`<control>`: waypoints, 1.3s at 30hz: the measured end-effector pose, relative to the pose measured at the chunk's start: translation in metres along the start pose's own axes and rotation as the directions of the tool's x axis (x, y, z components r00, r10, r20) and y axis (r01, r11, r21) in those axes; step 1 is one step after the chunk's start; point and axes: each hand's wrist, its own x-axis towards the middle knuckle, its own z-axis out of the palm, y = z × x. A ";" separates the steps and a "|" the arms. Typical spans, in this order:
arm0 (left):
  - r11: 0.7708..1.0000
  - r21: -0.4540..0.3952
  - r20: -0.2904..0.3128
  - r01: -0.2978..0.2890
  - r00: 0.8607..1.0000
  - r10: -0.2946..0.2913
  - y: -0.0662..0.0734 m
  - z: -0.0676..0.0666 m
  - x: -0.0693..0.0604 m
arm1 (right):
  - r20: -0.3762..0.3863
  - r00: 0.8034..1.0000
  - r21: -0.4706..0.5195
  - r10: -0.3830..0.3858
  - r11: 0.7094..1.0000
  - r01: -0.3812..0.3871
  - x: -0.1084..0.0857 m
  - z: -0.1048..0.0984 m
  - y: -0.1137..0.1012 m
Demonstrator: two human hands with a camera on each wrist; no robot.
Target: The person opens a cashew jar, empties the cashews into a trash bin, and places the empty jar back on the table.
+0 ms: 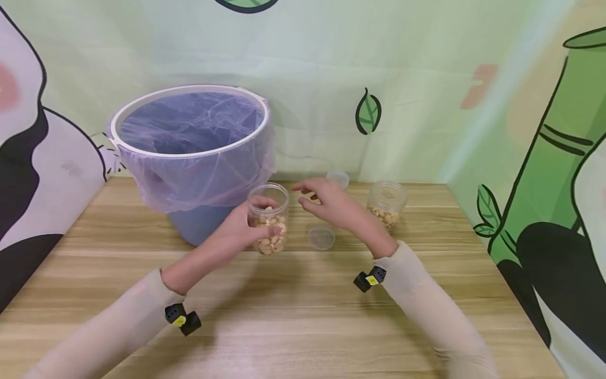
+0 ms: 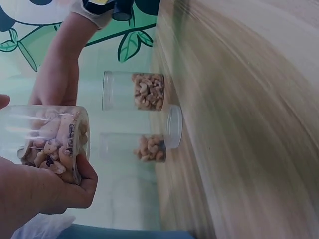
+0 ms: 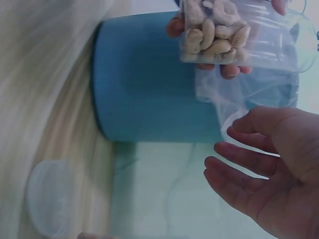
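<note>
Jar of nuts tilts little, upright above the tabletop, gripped by the left hand; just right of its rim, the right hand hovers, empty, fingers loosely bent.

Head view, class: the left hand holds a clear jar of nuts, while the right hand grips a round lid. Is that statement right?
Not quite. The right hand holds nothing; the round lid lies on the table, as the head view shows. The left hand does hold a clear jar of nuts.
</note>
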 end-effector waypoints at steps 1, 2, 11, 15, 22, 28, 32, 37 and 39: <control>1.000 0.020 -0.008 -0.004 1.000 0.004 0.001 -0.002 -0.001 | -0.011 1.000 0.023 0.001 1.000 -0.001 0.002 -0.002 -0.003; 1.000 0.030 -0.015 -0.008 1.000 0.008 0.003 -0.003 -0.002 | -0.023 1.000 0.044 0.006 0.999 -0.005 0.004 -0.003 -0.006; 0.988 0.144 -0.033 -0.054 0.998 0.060 0.026 -0.013 -0.017 | -0.129 0.990 0.194 0.055 0.980 -0.030 0.023 -0.013 -0.026; 0.987 0.151 -0.028 -0.061 0.997 0.066 0.037 -0.014 -0.026 | -0.190 0.979 0.250 0.077 0.968 -0.028 0.032 -0.018 -0.034; 0.968 0.245 -0.044 -0.046 0.997 0.059 0.059 -0.024 -0.038 | -0.227 0.965 0.484 0.130 0.875 -0.004 0.050 -0.021 -0.047; 0.943 0.330 -0.061 -0.046 0.996 0.070 0.079 -0.035 -0.043 | -0.224 0.950 0.658 0.219 0.753 -0.018 0.069 -0.023 -0.053; 0.907 0.416 -0.076 -0.057 0.992 0.097 0.093 -0.045 -0.048 | -0.174 0.939 0.734 0.296 0.675 -0.077 0.079 -0.025 -0.054; 0.848 0.527 -0.075 -0.067 0.989 0.124 0.114 -0.058 -0.053 | -0.086 0.934 0.793 0.347 0.591 -0.147 0.089 -0.028 -0.055; 0.829 0.556 -0.074 -0.059 0.990 0.121 0.123 -0.062 -0.054 | -0.055 0.934 0.804 0.352 0.571 -0.168 0.092 -0.029 -0.056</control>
